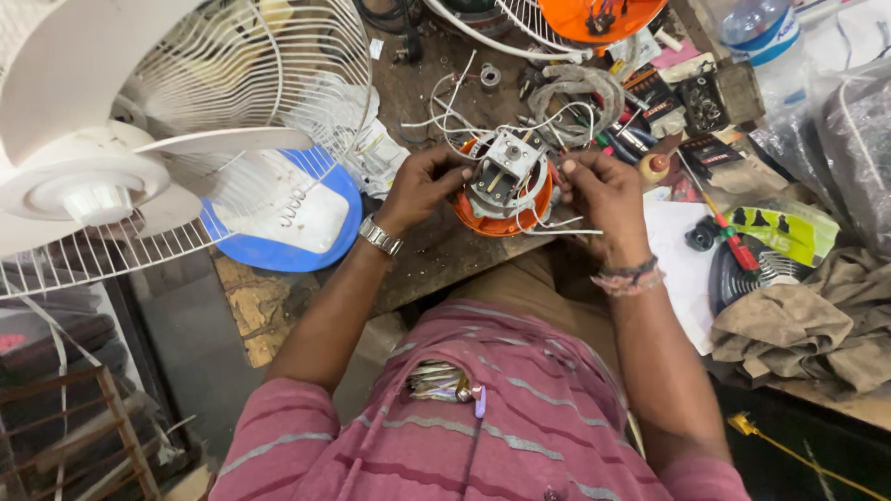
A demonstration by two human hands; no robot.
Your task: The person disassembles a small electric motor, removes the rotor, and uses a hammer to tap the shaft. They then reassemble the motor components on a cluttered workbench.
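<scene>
I see a white table fan (102, 158) with a wire guard on my left, over a blue base (288, 250). A clear plastic bottle (763, 28), a red screwdriver (733, 243) and a crumpled brown cloth (798, 325) lie to my right.

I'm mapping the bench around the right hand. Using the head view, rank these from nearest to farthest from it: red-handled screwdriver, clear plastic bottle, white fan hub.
1. Red-handled screwdriver, just beside the right hand, on its outer side.
2. Clear plastic bottle, at the bench's far corner.
3. White fan hub, far across, beyond the left hand.
</scene>
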